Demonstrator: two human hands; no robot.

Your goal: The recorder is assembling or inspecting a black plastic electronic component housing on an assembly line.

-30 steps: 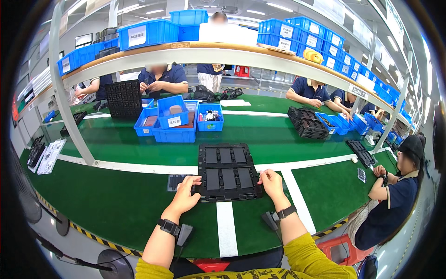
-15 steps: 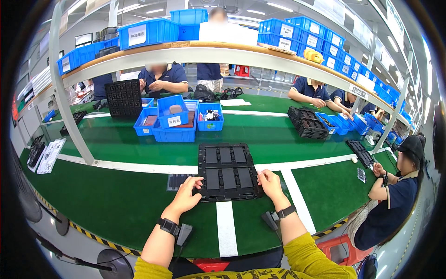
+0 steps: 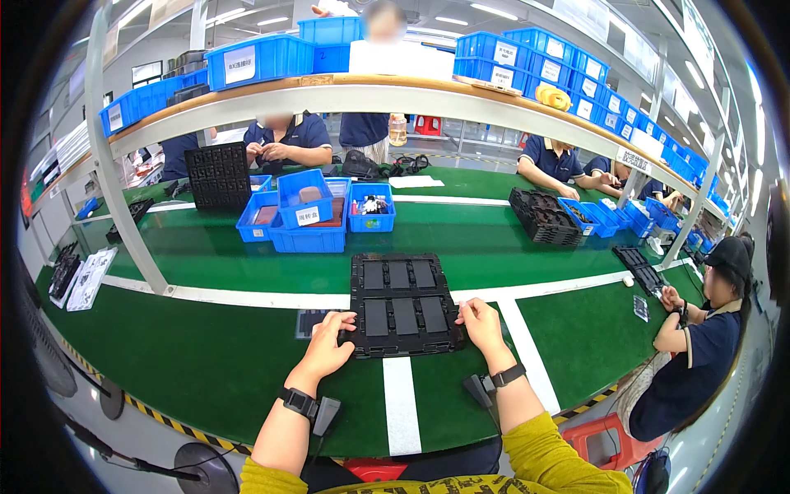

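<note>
Counting clock directions from the tray before us, with twelve pointing straight away, we stand at six o'clock of a broad green table. A long shelf crosses above its far half, at twelve. A co-worker in a dark cap and navy shirt sits at three. We see a group of blue bins between ten and eleven, and a stack of black trays at two.

Our black tray lies flat on the table, between our hands. Our left hand, at eight, is half curled, fingertips at the tray's left edge. Our right hand, between three and four, has thumb and forefinger drawn close together at the right edge. We cannot tell whether either has a grip on it.

Six dark panels sit in the tray, two rows of three. A dark flat piece lies just beside it, between eight and nine. We wear a black wrist strap on each arm.
</note>
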